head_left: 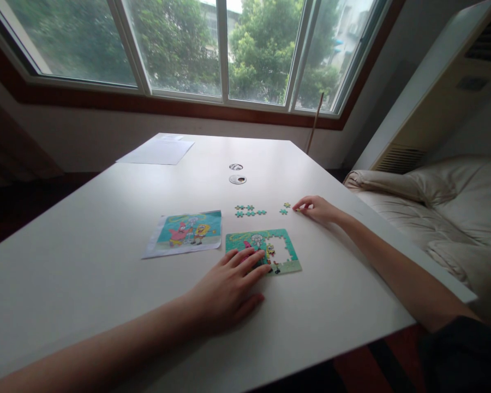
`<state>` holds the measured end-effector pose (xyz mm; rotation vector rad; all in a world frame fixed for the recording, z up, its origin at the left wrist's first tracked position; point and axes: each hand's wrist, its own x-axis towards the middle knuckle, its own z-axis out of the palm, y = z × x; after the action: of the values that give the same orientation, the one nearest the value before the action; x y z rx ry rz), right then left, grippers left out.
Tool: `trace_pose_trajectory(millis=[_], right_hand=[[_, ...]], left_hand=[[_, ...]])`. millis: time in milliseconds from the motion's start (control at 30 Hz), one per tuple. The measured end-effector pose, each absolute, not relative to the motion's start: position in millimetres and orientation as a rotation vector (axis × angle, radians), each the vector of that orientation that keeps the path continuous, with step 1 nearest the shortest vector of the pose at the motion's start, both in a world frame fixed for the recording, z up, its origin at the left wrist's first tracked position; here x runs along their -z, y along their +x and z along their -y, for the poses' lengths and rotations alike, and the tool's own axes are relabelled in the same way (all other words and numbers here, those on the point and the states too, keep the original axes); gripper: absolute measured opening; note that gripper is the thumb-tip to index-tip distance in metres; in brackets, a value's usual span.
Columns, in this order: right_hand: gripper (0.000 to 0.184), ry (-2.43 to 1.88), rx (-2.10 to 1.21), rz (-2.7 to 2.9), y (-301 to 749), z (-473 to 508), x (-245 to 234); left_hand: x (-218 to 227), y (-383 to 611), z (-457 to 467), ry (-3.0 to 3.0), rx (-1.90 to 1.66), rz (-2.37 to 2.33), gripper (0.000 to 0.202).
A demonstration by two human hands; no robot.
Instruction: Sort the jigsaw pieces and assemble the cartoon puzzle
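A jigsaw puzzle (233,240) with a cartoon picture lies on the white table, with an unfilled gap in its right half. My left hand (233,281) rests flat across the puzzle's lower left part, fingers spread, hiding some of the picture. To the upper right, my right hand (316,208) has its thumb and fingers pinched at a small, mostly hidden puzzle piece (298,210). Loose pieces lie just left of those fingertips, among them a yellowish puzzle piece (287,205) and a green puzzle piece (283,212). A group of several green puzzle pieces (250,214) sits above the puzzle.
Left of the puzzle lies a printed reference picture (190,232) on paper. Two round flat discs (238,179) are farther back on the white table (106,218). White paper sheets (157,151) lie at the far left corner. A cream sofa (433,191) stands at the right.
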<state>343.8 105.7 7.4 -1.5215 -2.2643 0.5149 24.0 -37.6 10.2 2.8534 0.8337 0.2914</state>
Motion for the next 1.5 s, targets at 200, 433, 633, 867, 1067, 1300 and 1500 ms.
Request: trace_pose_trajectory(millis=[200, 433, 633, 867, 1067, 1300, 1500], right_hand=[[0.025, -1.444, -0.704, 2.201, 345, -96, -7], [0.028, -1.598, -0.478, 2.288, 349, -88, -19], [0.029, -1.637, -0.649, 2.351, 348, -88, -18], [0.025, -1.439, -0.895, 2.2, 326, -72, -27], [0.024, -1.144, -1.049, 2.279, 271, -24, -34], [0.016, -1.164, -1.02, 2.339, 254, -5, -30], [0.011, -1.181, -0.888, 2.376, 253, -2, -32]], left_hand=[[-11, 24, 38, 2.859, -0.247, -0.839, 0.045], [-14, 25, 38, 2.846, -0.225, -0.844, 0.045], [-13, 25, 39, 2.897, -0.288, -0.816, 0.044], [-10, 25, 43, 2.984, -0.399, -0.669, 0.034], [-11, 25, 43, 2.974, -0.39, -0.658, 0.034], [-12, 25, 43, 2.975, -0.387, -0.649, 0.034], [-12, 26, 42, 2.976, -0.371, -0.655, 0.034]])
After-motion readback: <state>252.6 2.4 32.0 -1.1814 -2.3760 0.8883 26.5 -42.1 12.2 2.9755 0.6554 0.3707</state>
